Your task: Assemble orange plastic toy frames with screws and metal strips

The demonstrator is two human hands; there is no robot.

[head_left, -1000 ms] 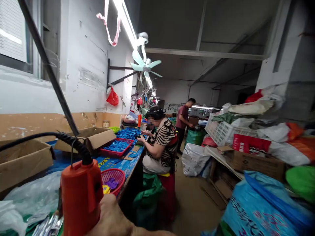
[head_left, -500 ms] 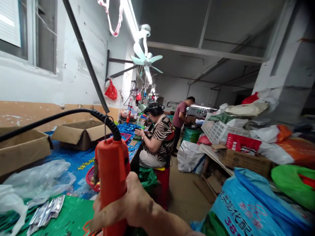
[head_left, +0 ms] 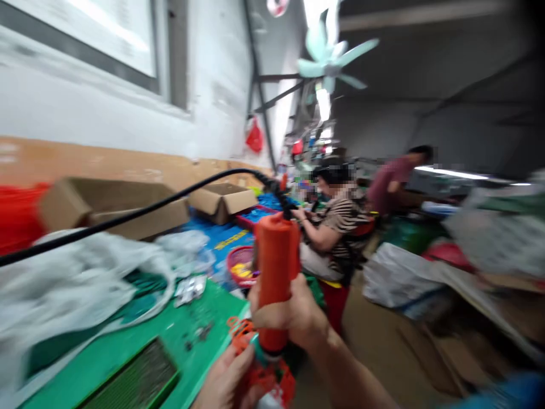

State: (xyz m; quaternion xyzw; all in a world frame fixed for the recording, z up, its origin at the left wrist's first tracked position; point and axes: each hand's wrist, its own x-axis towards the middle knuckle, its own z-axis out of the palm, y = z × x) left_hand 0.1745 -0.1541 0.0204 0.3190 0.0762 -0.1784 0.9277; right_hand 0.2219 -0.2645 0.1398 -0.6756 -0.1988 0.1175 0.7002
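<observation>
My right hand [head_left: 304, 318] is wrapped round an orange electric screwdriver [head_left: 273, 267], held upright with its black cord [head_left: 204, 190] leaving the top. A teal collar shows at the tool's lower end. Just below it, my left hand [head_left: 227, 378] has its fingers closed on an orange openwork plastic piece [head_left: 283, 379]. The tool's tip is hidden behind the fingers and this piece. Under both hands, to the left, lies a green work mat [head_left: 202, 332]. A green tray [head_left: 140, 378] with a ridged inside rests on the mat. Motion blurs much of the view.
Left of the hands lie a white plastic bag [head_left: 76, 284] and small silvery packets [head_left: 190, 289]. A red basket [head_left: 240, 267] with yellow pieces stands beyond. Cardboard boxes [head_left: 131, 224] line the wall. A seated co-worker [head_left: 332, 221] works ahead; another person [head_left: 392, 179] stands farther right.
My view has swung left and down. The screwdriver now appears further right and lower in the picture. My left hand and the orange openwork piece have come into clear view below it.
</observation>
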